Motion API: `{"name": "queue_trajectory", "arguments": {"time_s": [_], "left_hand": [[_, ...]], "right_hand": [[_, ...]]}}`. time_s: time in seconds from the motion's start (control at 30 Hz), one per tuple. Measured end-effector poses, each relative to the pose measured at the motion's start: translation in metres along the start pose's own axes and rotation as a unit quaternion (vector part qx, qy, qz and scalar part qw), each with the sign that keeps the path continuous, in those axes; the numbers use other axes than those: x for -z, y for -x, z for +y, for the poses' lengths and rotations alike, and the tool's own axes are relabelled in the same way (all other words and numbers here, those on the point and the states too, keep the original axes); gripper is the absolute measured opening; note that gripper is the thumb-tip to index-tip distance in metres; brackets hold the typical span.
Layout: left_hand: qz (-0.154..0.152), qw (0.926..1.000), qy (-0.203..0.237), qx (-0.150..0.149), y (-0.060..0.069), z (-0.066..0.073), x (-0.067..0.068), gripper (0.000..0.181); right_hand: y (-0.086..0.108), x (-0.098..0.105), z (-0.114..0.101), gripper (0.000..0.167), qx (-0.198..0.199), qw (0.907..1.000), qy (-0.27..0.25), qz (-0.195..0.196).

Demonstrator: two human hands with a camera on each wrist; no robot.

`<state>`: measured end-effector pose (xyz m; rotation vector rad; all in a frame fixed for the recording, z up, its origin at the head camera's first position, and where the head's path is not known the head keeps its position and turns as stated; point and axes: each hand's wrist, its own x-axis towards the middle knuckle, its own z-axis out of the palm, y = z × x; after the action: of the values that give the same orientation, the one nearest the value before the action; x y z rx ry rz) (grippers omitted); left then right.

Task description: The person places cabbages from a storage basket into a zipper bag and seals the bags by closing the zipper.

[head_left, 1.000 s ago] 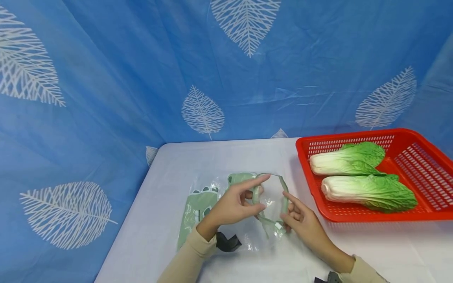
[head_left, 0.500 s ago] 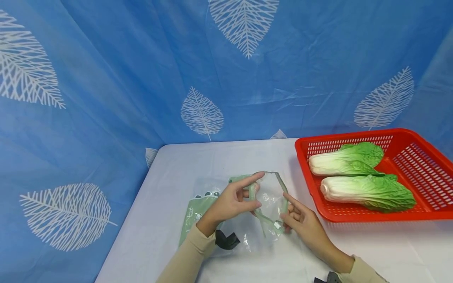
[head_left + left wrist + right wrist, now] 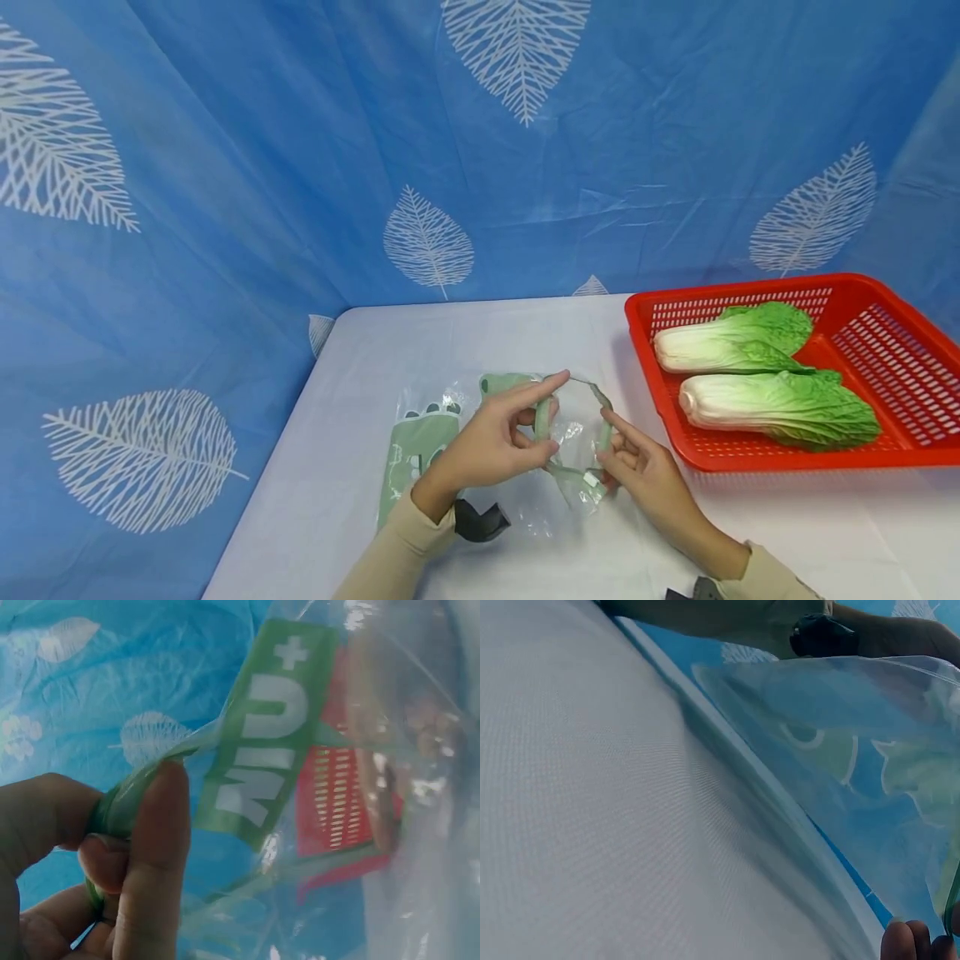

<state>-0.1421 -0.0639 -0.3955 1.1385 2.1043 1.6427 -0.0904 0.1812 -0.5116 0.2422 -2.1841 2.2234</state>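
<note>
A clear plastic bag (image 3: 420, 446) with green cartoon print lies to the left and centre on the white table, its green-edged mouth spread apart. At the mouth's left edge my left hand (image 3: 480, 442) pinches the rim, index finger stretched out. My right hand (image 3: 645, 467) pinches the opposite edge between thumb and fingers. In the left wrist view, the bag's green label (image 3: 262, 731) with white letters shows behind the left fingers. Only fingertips (image 3: 900, 945) of the right hand appear in the right wrist view, beside the bag film (image 3: 832, 750).
To the right stands a red plastic basket (image 3: 675, 454), holding two Chinese cabbages, one farther back (image 3: 720, 343) and one nearer (image 3: 780, 404). A blue curtain (image 3: 300, 167) with white leaf prints hangs behind and left of the white table (image 3: 390, 333).
My left hand shifts slightly left, then back to the right, still gripping the bag's rim. The right hand stays almost in place, and the bag's mouth remains spread.
</note>
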Motion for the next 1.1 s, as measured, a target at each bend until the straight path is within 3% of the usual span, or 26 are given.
{"name": "queue_trajectory", "arguments": {"time_s": [0.23,0.43,0.67,0.93,1.1], "left_hand": [[-0.011,0.9998,-0.016,0.010,-0.001,-0.004,-0.001,0.079],[-0.030,0.9994,-0.015,0.006,-0.002,-0.011,-0.002,0.076],[-0.030,0.9993,-0.018,0.012,-0.003,-0.012,-0.004,0.077],[-0.032,0.9991,-0.014,0.026,0.004,-0.014,-0.001,0.077],[-0.030,0.9991,-0.020,0.022,0.001,-0.011,0.003,0.077]], "right_hand": [[0.000,-0.002,-0.002,0.065,0.003,0.9997,-0.026,0.000],[0.006,-0.007,-0.004,0.064,0.008,0.9998,-0.017,0.010],[0.011,-0.009,-0.014,0.064,0.045,0.9987,0.024,0.002],[0.036,-0.024,-0.024,0.064,0.052,0.9985,0.010,-0.010],[0.043,-0.016,-0.041,0.064,0.124,0.9916,0.011,-0.035]]}}
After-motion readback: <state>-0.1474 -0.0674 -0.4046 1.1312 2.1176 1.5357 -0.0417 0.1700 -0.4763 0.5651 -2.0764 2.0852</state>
